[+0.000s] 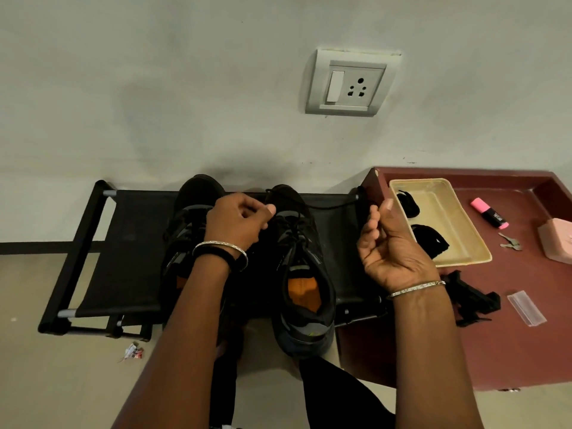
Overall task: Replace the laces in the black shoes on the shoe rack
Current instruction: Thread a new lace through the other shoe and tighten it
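Two black shoes stand on the black shoe rack. The left shoe is partly hidden by my left arm. The right shoe shows an orange insole. My left hand pinches a black lace above the right shoe's eyelets. A black lace runs taut from there to my right hand, which pinches its other end, palm up, beside the rack's right end. Two bundles of black laces lie in a beige tray.
A maroon table stands to the right with the tray, a pink highlighter, keys, a pink box, a clear plastic bag and a black object. A wall socket is above. A wrapper lies on the floor.
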